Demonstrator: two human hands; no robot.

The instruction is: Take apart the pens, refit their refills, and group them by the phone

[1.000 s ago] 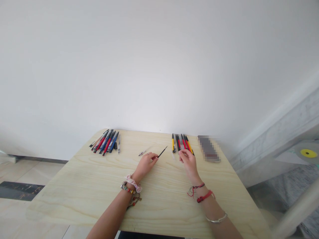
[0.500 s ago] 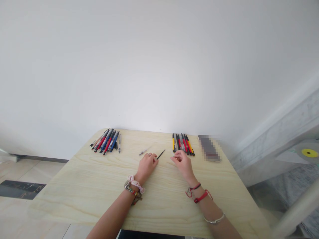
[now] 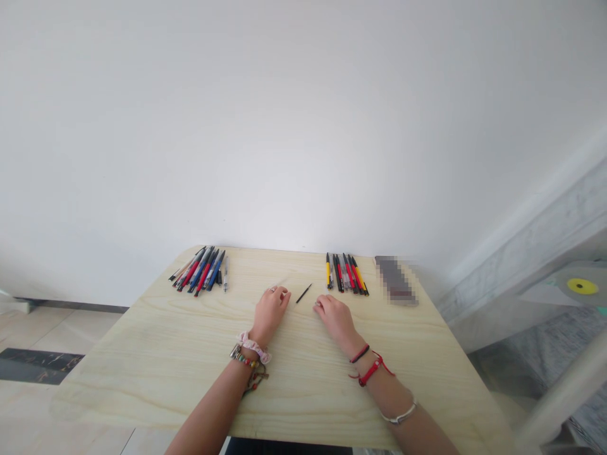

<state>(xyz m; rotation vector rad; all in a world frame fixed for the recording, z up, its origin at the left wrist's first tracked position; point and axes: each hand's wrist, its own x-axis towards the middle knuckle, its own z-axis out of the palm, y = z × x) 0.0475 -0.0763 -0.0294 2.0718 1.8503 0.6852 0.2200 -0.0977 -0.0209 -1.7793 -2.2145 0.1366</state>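
A thin black pen refill (image 3: 304, 293) lies on the table between my hands, touching neither. My left hand (image 3: 270, 311) is just left of it, palm down with curled fingers. It covers the spot where a small clear pen part lay, and what its fingers hold is hidden. A faint clear tube (image 3: 282, 280) shows just beyond its fingertips. My right hand (image 3: 336, 317) is to the right of the refill, with thumb and fingers pinched together. Something tiny may be in that pinch, but it is too small to make out.
A pile of red, blue and clear pens (image 3: 199, 270) lies at the back left, with one clear pen (image 3: 226, 275) beside it. Yellow, red, black and clear pens (image 3: 346, 273) lie in a row at the back right. Beyond them is a blurred dark flat object (image 3: 396, 281).
My left hand has let go of the refill and shifted left, over the small clear part. My right hand has come slightly down and left, still pinched.
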